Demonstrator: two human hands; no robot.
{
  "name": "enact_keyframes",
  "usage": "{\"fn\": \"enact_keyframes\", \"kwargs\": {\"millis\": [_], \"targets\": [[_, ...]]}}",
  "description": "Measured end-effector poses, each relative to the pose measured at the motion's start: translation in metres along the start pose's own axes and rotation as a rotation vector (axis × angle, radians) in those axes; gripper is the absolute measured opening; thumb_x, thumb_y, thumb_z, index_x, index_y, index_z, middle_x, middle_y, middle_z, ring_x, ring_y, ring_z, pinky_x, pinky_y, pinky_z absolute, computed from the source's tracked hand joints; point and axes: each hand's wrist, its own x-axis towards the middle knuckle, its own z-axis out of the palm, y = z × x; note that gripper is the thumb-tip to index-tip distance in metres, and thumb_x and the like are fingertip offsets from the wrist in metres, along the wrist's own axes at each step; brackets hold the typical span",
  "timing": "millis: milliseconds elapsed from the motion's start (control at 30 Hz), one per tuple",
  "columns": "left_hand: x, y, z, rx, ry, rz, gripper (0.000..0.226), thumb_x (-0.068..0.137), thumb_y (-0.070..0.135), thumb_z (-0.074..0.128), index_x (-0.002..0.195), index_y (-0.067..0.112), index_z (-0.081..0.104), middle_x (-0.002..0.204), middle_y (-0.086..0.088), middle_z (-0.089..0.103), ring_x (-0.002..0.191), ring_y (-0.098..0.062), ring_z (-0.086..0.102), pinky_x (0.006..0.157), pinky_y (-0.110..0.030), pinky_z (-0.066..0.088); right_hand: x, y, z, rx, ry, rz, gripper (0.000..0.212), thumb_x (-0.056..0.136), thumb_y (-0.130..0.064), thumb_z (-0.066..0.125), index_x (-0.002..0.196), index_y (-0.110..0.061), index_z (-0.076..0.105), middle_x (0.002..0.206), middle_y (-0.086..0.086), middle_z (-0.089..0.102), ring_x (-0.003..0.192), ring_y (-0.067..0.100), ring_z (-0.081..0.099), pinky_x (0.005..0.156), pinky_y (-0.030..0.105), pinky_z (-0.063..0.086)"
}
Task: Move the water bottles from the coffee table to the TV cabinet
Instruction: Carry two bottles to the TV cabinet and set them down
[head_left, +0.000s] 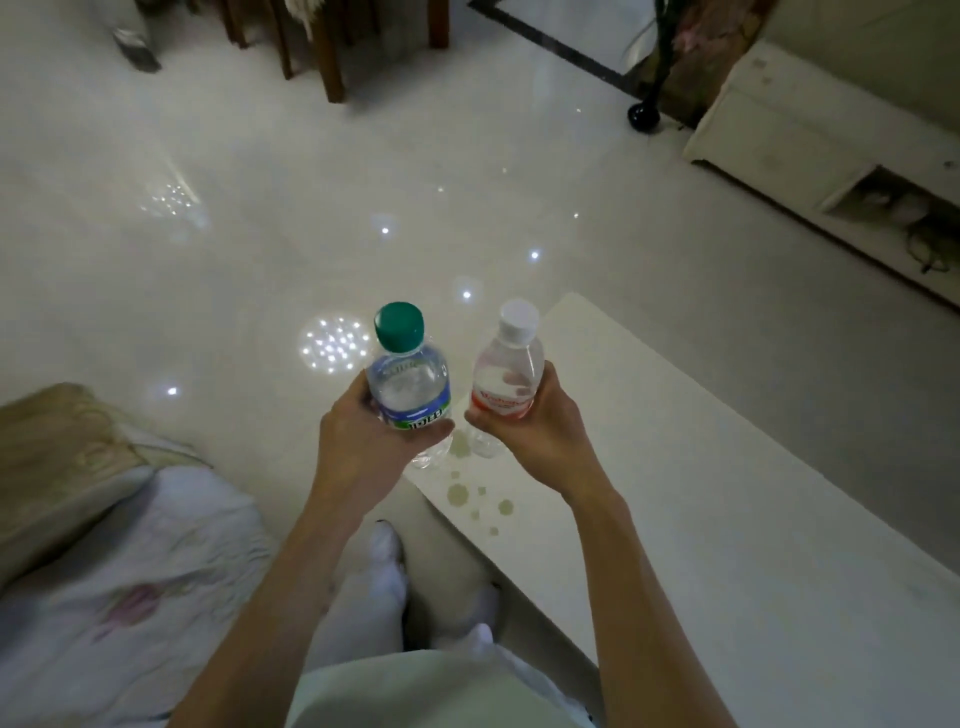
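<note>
My left hand (363, 436) grips a clear water bottle with a green cap and a blue-green label (408, 374), held upright. In my right hand (540, 426) is a second clear bottle with a white cap and a red label (509, 374), also upright. Both bottles are lifted in front of me, close together, over the near left corner of the white coffee table (701, 493). The cream TV cabinet (779, 124) stands at the upper right, across the floor.
A sofa with a pale cover (119, 545) lies at the lower left. Glossy white floor (311, 208) spreads ahead. Wooden chair legs (332, 52) stand at the top. A black vase (644, 114) sits left of the cabinet. My legs are between sofa and table.
</note>
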Motion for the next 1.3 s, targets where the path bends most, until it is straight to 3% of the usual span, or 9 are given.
{"fn": "enact_keyframes", "kwargs": {"millis": [133,300,467,600,733,900,1000,1100,1300], "targets": [[0.022,-0.011,-0.039,-0.016,0.088,-0.017,0.056,0.057,0.023,0.091,0.102,0.029,0.057,0.081,0.025,0.059,0.074,0.009,0.056,0.061,-0.007,0.04,0.021,-0.019,0.031,-0.037,-0.075,-0.02,0.066,0.067,-0.038,0.086,0.119,-0.031,0.046,0.11,-0.01,0.066,0.097,0.01,0.064,0.085,0.025,0.053],[0.066,-0.034,-0.094,-0.064,0.15,-0.036,0.06,0.055,0.02,0.091,0.108,0.02,0.062,0.089,0.009,0.067,0.083,-0.013,0.064,0.067,-0.013,0.043,0.056,-0.05,0.085,-0.1,-0.133,-0.036,0.066,0.069,-0.039,0.085,0.121,-0.029,0.045,0.11,-0.01,0.062,0.097,0.012,0.062,0.083,0.023,0.049],[0.119,-0.047,-0.158,-0.07,0.106,-0.046,0.062,0.056,0.021,0.091,0.109,0.024,0.059,0.086,0.019,0.063,0.078,0.002,0.061,0.057,-0.002,0.043,0.097,-0.092,0.151,-0.13,-0.127,-0.043,0.069,0.069,-0.037,0.086,0.125,-0.024,0.048,0.112,-0.009,0.064,0.099,0.014,0.063,0.085,0.027,0.05],[0.154,-0.053,-0.206,-0.094,0.083,-0.051,0.067,0.058,0.022,0.091,0.117,0.021,0.059,0.098,0.008,0.067,0.089,-0.011,0.064,0.064,-0.007,0.042,0.12,-0.122,0.195,-0.14,-0.119,-0.055,0.072,0.069,-0.041,0.084,0.129,-0.024,0.048,0.117,-0.008,0.063,0.102,0.014,0.062,0.089,0.027,0.05],[0.189,-0.055,-0.238,-0.098,0.092,-0.033,0.067,0.057,0.02,0.091,0.116,0.022,0.06,0.098,0.007,0.068,0.089,-0.013,0.063,0.065,-0.01,0.043,0.136,-0.147,0.218,-0.149,-0.095,-0.063,0.071,0.072,-0.041,0.083,0.13,-0.022,0.048,0.115,-0.009,0.063,0.099,0.01,0.061,0.086,0.019,0.049],[0.231,-0.052,-0.254,-0.116,0.066,-0.042,0.067,0.054,0.018,0.092,0.114,0.023,0.061,0.096,0.008,0.068,0.089,-0.013,0.064,0.07,-0.017,0.046,0.162,-0.163,0.228,-0.163,-0.03,-0.068,0.071,0.07,-0.041,0.084,0.129,-0.022,0.048,0.117,-0.007,0.064,0.102,0.013,0.062,0.086,0.022,0.048],[0.251,-0.048,-0.254,-0.113,0.032,-0.044,0.064,0.053,0.017,0.092,0.108,0.026,0.062,0.091,0.014,0.068,0.087,-0.011,0.065,0.069,-0.018,0.047,0.179,-0.17,0.23,-0.162,-0.016,-0.061,0.07,0.072,-0.039,0.083,0.13,-0.021,0.048,0.119,-0.004,0.063,0.104,0.014,0.061,0.081,0.014,0.045],[0.272,-0.042,-0.252,-0.108,-0.017,-0.049,0.062,0.052,0.017,0.092,0.105,0.028,0.061,0.09,0.017,0.067,0.085,-0.006,0.065,0.067,-0.017,0.047,0.201,-0.173,0.232,-0.126,0.036,-0.031,0.065,0.07,-0.038,0.085,0.123,-0.023,0.051,0.112,-0.008,0.065,0.095,0.004,0.063,0.075,0.009,0.043],[0.335,-0.014,-0.236,-0.084,-0.091,-0.044,0.063,0.053,0.014,0.092,0.105,0.028,0.061,0.09,0.018,0.067,0.085,-0.001,0.064,0.065,-0.014,0.045,0.259,-0.178,0.224,-0.083,0.108,0.021,0.065,0.066,-0.042,0.086,0.12,-0.027,0.052,0.105,-0.013,0.066,0.092,0.004,0.063,0.077,0.017,0.045]]}}
